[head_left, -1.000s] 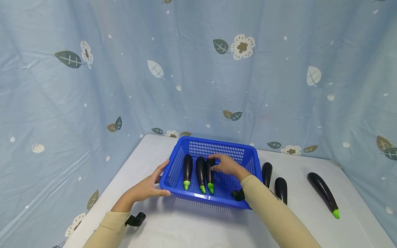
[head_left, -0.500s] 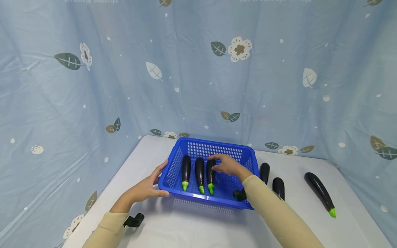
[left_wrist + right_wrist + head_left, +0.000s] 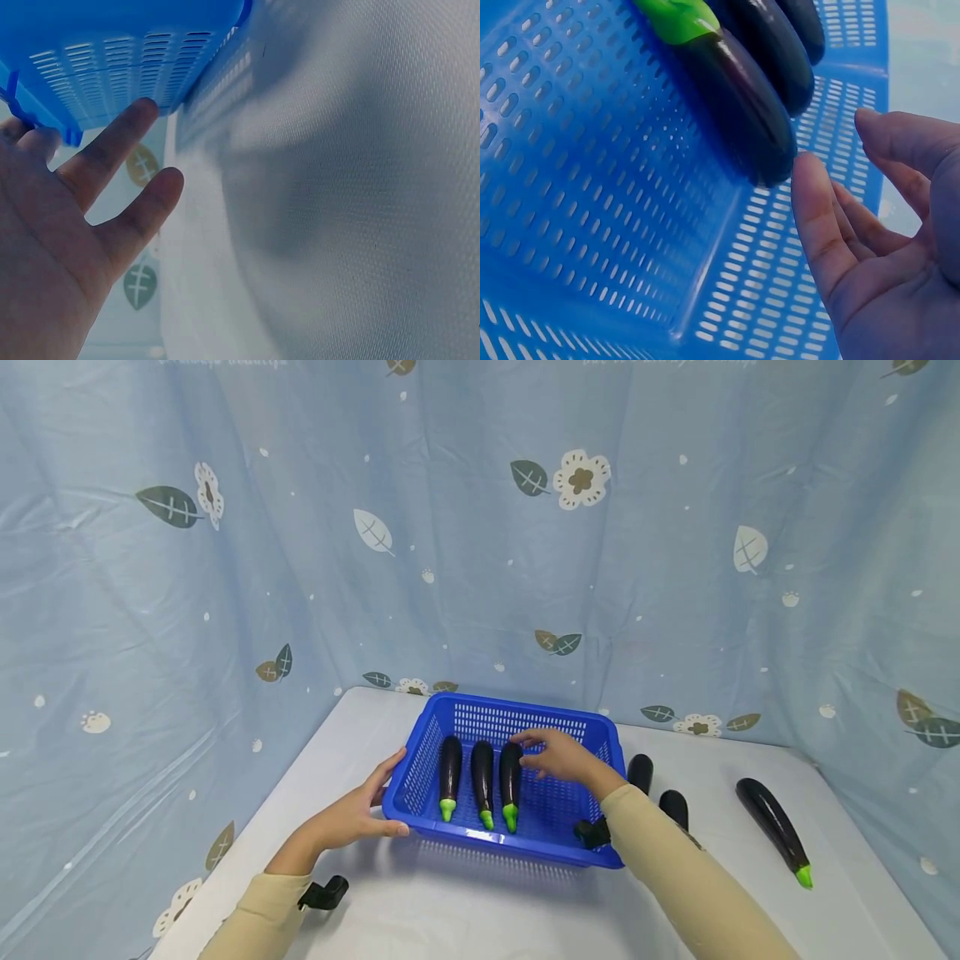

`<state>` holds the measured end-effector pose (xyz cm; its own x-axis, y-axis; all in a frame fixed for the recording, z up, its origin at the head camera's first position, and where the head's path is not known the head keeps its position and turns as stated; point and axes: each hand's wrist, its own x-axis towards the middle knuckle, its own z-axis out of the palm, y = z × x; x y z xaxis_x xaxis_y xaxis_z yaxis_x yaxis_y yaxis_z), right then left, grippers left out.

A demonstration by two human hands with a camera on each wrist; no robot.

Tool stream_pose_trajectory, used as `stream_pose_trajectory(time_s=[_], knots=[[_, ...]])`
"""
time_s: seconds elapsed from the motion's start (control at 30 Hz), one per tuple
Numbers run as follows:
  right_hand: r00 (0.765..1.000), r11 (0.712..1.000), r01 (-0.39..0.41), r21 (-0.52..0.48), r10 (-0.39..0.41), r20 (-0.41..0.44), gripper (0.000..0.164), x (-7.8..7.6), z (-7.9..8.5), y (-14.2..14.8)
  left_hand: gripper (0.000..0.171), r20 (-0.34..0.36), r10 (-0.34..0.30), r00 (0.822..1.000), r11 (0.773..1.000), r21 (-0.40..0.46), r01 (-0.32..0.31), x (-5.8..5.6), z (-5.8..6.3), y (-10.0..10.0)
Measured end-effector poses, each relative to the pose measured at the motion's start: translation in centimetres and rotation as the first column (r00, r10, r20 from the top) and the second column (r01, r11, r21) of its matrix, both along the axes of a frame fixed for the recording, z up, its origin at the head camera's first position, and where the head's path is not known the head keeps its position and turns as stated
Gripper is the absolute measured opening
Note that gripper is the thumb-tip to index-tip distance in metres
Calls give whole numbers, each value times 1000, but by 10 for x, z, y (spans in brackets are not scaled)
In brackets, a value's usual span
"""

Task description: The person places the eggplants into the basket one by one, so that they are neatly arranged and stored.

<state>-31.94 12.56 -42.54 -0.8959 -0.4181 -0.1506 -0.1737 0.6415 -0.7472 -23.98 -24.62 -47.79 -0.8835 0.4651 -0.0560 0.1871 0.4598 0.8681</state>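
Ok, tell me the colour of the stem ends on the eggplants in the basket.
Bright green stem ends, on dark purple eggplants; the head view shows it best.

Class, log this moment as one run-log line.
left hand: holds basket rim | right hand: open beside third eggplant | eggplants in basket: three

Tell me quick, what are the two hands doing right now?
Left hand: open, straight fingers resting against the blue basket.
Right hand: open, holding nothing, just beside the nearest eggplant in the basket.
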Motion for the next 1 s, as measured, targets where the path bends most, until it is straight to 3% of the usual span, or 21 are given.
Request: stream_pose_trajectory(time_s=[1.0], knots=[[996,999,33,-41,-36,-81,41,12,12,34,116,-23,2,1000,1000,-24,-3,0,-1,-1]])
